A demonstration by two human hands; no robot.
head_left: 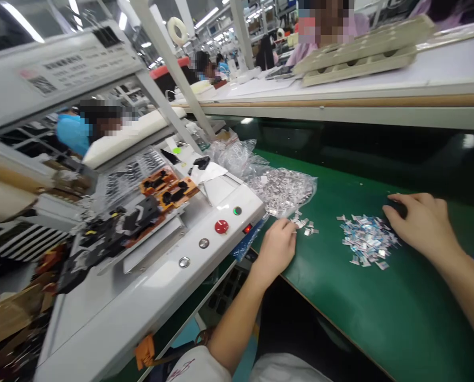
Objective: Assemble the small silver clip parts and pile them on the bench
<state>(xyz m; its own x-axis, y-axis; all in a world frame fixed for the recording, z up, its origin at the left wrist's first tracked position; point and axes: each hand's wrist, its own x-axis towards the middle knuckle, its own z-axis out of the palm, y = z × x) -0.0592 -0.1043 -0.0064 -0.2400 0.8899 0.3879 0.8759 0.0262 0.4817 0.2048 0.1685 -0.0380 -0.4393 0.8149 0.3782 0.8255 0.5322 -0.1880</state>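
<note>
My left hand (278, 245) rests at the near edge of the green tabletop (340, 307), its fingers curled together beside a few loose small metal pieces (309, 229). Whatever its fingertips may hold is hidden. My right hand (423, 223) is over the table just right of a pile of small silvery and bluish pieces (367, 240). Its thumb and forefinger are apart, and nothing shows between them. Behind my left hand lies a clear plastic bag (286, 188) full of similar small silver pieces.
At left stands a white machine (213, 212) with a red button (221, 227) and orange-and-black fixtures (173, 192). Crumpled plastic bags (237, 154) lie behind. Beige trays (360, 58) sit on the raised white bench (451, 69), where a person sits opposite.
</note>
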